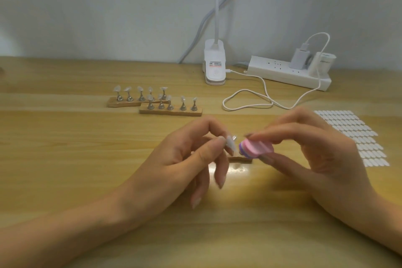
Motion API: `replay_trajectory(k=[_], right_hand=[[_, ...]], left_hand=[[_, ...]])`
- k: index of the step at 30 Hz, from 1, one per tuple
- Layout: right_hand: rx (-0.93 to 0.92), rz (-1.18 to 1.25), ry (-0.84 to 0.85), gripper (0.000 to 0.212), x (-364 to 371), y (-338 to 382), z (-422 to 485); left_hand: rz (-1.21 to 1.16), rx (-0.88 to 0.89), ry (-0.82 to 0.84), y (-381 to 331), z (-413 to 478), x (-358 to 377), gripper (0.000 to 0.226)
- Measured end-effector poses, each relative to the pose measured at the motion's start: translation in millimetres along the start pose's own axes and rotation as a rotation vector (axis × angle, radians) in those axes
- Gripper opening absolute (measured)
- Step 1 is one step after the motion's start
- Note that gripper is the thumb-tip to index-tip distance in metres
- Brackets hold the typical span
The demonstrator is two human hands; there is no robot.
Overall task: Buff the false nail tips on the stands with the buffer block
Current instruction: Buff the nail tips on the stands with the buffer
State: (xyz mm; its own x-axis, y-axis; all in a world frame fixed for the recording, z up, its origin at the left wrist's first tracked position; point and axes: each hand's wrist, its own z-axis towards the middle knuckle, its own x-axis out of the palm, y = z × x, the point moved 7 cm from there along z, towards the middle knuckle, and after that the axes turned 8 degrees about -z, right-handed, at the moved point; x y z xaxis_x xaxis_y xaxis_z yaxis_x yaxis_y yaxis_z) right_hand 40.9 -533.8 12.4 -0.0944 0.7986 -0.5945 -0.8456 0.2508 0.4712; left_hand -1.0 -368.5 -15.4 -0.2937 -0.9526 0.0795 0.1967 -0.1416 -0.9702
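My left hand [185, 159] pinches a clear false nail tip [231, 143] on a small metal stand between thumb and forefinger, lifted above the table. Just to its right, my right hand [315, 154] grips a pink and purple buffer block [256, 148], whose end sits close to the tip. A wooden base [241, 160] lies on the table beneath both hands, mostly hidden. Two more wooden bases [170, 112] [121, 102] farther back carry several metal stands with clear nail tips.
A sheet of several white nail tips [352, 135] lies at the right. A white clip lamp [215, 65], a power strip [287, 72] with chargers and a looping white cable [248, 100] stand at the back of the wooden table [65, 148].
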Motion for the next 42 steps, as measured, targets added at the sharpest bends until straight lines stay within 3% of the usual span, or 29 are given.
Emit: replay_trajectory(k=[10, 20, 30, 39, 42], right_hand=[[-0.063, -0.071, 0.012, 0.024, 0.0, 6.6, 1.0], [-0.058, -0.047, 0.02, 0.024, 0.3, 6.1, 0.6], [-0.033, -0.033, -0.025, 0.026, -3.2, 3.0, 0.9], [-0.152, -0.119, 0.015, 0.022, 4.4, 23.9, -0.4], [-0.115, -0.087, 0.022, 0.022, 4.7, 19.8, 1.9]], left_hand=[[-0.083, -0.021, -0.017, -0.9, -1.9, -3.6, 0.015], [-0.111, 0.082, -0.073, -7.2, -1.2, -8.9, 0.005], [0.004, 0.09, -0.162, -7.6, -6.3, -12.7, 0.001], [0.211, 0.072, -0.126, -6.7, -6.2, -2.6, 0.011], [0.245, 0.047, -0.143, -5.9, -6.3, -5.0, 0.011]])
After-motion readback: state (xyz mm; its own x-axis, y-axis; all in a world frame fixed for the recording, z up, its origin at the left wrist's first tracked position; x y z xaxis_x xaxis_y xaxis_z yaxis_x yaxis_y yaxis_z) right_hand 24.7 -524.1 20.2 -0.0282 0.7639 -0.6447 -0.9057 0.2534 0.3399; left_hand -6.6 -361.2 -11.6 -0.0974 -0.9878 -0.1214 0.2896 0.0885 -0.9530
